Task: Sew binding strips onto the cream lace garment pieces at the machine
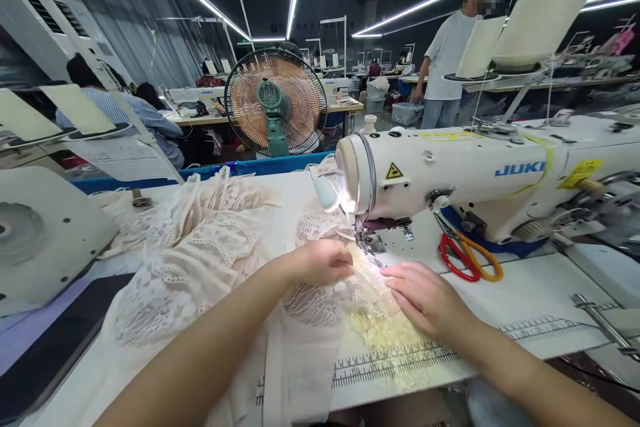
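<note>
Fingers of the left hand (pixel 320 261) were curled inward over the lace cloth (pixel 363 283), their tips nearly together at its edge, though whether they pinched it I could not tell. Those of the right hand (pixel 425 293) were longer and straighter, close together, the tips beside a thin metal piece (pixel 376 261) near the needle; I could not make out whether they gripped it or merely lay against it. Between the two hands the cloth lay on the machine bed, its far end reaching the presser foot (pixel 369 240) of the white sewing machine (pixel 465 167), under the lit lamp. Paler yellow material (pixel 383 327) spread toward the printed ruler (pixel 390 361), a heap of lace pieces (pixel 200 247) lay off to the left, and red-and-orange scissors (pixel 469 259) rested to the right, apart from both hands. Judging by this, the step in hand was lining the lace up at the foot and steering it through the stitching. The next move called for both hands to keep the layers flat and aligned, fingertips clear of the needle, without tugging against the feed.
</note>
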`<state>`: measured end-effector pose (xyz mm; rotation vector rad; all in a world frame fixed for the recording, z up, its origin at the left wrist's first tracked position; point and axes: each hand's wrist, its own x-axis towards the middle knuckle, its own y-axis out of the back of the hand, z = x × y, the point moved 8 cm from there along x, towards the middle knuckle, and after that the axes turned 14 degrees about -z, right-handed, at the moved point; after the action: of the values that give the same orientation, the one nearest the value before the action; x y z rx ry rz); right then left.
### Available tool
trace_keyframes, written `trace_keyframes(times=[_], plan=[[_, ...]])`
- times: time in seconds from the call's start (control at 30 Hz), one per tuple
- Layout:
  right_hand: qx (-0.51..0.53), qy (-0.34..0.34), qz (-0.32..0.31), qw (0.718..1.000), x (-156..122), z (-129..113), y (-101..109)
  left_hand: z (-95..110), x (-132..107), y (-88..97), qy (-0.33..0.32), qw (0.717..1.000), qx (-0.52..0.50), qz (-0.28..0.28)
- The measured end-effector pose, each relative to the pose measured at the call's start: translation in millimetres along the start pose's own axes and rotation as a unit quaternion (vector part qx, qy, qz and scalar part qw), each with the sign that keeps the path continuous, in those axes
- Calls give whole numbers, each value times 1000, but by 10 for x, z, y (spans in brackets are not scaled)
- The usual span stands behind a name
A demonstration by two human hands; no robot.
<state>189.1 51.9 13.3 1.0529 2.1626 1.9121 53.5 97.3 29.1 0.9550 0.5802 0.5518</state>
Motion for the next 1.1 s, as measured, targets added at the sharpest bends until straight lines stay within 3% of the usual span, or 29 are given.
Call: trace_keyframes(times=[0.13,0.27,0.37,0.47,0.6,0.73,0.87,1.1], plan=[[48,-57,1,997,-91,-110,-44,-184,50,39,9,987,-156,44],[125,-68,-88,986,-11,-375,-264,-349,111,-2,-10,939,-319,130],[164,-104,-157,968,105,-461,-429,-458,114,-66,24,924,-336,182],[177,-152,-167,958,196,-389,-495,-519,73,-104,98,940,-264,194],[157,-213,-122,956,215,-125,-432,-507,10,-119,202,966,-74,144],[97,-261,-110,954,150,109,-348,-378,82,-233,197,978,69,15],[24,-268,-168,948,110,165,-398,-311,148,-336,192,973,111,-72],[-29,-237,-169,956,139,172,-418,-328,200,-355,237,960,112,-94]])
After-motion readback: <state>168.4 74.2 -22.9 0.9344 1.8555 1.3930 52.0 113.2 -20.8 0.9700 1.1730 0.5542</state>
